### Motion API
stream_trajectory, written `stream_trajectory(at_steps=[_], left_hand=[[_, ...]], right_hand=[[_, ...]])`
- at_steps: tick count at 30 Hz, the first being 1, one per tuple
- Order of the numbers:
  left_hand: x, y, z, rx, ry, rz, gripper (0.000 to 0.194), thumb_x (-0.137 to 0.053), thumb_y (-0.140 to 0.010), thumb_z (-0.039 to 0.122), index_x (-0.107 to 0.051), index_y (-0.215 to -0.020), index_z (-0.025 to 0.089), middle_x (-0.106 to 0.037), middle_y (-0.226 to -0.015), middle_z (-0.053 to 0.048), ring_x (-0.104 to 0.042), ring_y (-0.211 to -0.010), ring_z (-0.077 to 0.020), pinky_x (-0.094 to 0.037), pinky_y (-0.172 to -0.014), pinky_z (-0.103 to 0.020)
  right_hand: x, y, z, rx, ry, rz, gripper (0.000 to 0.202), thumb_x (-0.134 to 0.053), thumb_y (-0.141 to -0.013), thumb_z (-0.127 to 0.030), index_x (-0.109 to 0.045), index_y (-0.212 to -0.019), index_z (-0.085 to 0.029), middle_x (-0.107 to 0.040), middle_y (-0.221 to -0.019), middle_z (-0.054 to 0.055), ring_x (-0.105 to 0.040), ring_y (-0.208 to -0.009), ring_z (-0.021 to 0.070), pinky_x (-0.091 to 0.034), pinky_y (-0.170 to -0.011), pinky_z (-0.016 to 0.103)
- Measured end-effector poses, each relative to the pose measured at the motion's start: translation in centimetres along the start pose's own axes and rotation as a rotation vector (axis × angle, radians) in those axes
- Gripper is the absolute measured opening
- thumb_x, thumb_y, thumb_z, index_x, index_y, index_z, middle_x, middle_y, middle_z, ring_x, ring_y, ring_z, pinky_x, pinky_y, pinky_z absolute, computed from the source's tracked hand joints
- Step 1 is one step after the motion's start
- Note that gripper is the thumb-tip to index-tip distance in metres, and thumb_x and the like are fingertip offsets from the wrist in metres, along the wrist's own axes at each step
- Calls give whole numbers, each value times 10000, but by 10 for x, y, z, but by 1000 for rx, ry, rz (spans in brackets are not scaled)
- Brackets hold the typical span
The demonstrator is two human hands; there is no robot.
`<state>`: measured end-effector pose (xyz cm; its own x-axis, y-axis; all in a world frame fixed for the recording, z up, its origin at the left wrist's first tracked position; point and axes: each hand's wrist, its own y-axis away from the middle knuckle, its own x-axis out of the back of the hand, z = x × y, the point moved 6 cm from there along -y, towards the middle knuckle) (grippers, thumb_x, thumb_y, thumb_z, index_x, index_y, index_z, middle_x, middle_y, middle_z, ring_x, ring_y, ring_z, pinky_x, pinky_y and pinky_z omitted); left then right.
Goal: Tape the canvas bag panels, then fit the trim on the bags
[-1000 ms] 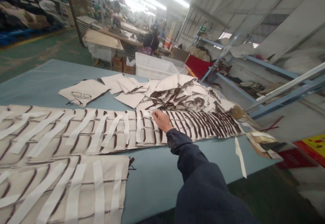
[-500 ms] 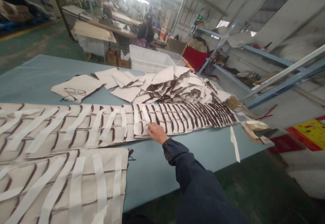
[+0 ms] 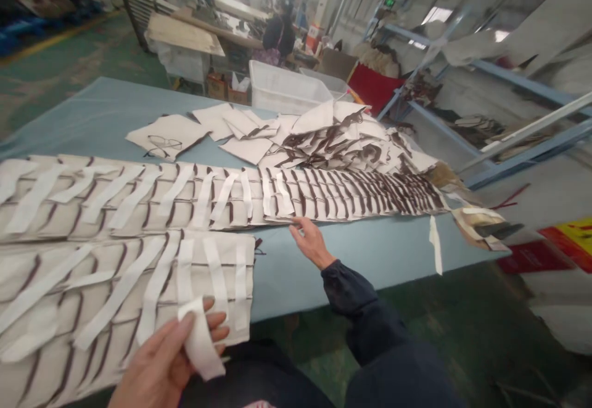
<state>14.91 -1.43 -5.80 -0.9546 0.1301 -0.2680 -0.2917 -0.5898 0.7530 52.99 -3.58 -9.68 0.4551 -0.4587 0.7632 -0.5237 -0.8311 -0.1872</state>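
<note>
My left hand (image 3: 160, 359), low in the view, pinches a white strip (image 3: 198, 341) that curls down from the thumb and fingers. It is above the near stack of cream fabric pieces (image 3: 192, 300) with dark brown edging and white strips across them. My right hand (image 3: 313, 241) is at the lower edge of a long row of overlapping cream pieces (image 3: 210, 197). Its fingers are stretched out and apart, with nothing visible in them. A white strip (image 3: 285, 192) lies across the row just above those fingers.
Loose cream pieces (image 3: 259, 148) are heaped at the back of the blue-grey table (image 3: 272, 285); eyeglasses (image 3: 164, 143) rest on one. A white strip (image 3: 435, 244) hangs over the right front edge. Behind stands a white plastic bin (image 3: 287, 87); a person (image 3: 279, 35) is farther off.
My left hand has come into view with a white strip. My right hand has drawn back from the strip on the row to its lower edge. The view has shifted.
</note>
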Motion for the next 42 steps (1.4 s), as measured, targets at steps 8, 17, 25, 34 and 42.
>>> stream_trajectory(at_steps=[8, 17, 25, 34, 42], left_hand=[[-20, 26, 66, 4, 186, -34, 254, -606, -1119, 168, -845, -1193, 124, -920, -1160, -175, -909, -1014, -316, -785, -703, -382], [-15, 44, 108, 5, 217, -81, 383, -437, -1146, 30, -812, -1224, 46, -921, -1127, -221, -918, -822, -254, -773, -668, -320], [-8, 43, 113, 15, 275, -103, 418, -404, -1163, 34, -821, -1160, 38, -924, -1047, -193, -910, -789, -222, -768, -670, -305], [-16, 45, 105, 37, 249, -60, 431, -395, -1162, 39, -821, -1093, 58, -917, -945, -161, -877, -705, -196, -736, -594, -263], [-42, 38, 82, -5, 167, -43, 389, -458, -1126, 64, -845, -1094, 74, -916, -976, -182, -846, -722, -210, -704, -577, -276]], right_hand=[[28, 104, -197, 460, -315, -17, 345, -748, -1049, -298, -715, -1388, -239, -844, -1302, 118, -801, -1228, 257, -652, -1095, 415], [32, 131, -282, 792, -254, 88, 399, -719, -1021, -186, -646, -1412, -214, -812, -1378, 153, -781, -1274, 251, -639, -1110, 396], [15, 136, -288, 712, -201, 121, 421, -682, -1014, -154, -634, -1419, -258, -823, -1358, 121, -786, -1276, 251, -640, -1099, 428], [7, 137, -278, 698, -200, 157, 352, -689, -971, -109, -699, -1292, -252, -819, -1313, 111, -768, -1218, 253, -631, -1068, 435], [15, 129, -247, 663, -197, 159, 146, -752, -1019, -124, -766, -1036, -268, -836, -1222, 83, -739, -1164, 243, -623, -1048, 440]])
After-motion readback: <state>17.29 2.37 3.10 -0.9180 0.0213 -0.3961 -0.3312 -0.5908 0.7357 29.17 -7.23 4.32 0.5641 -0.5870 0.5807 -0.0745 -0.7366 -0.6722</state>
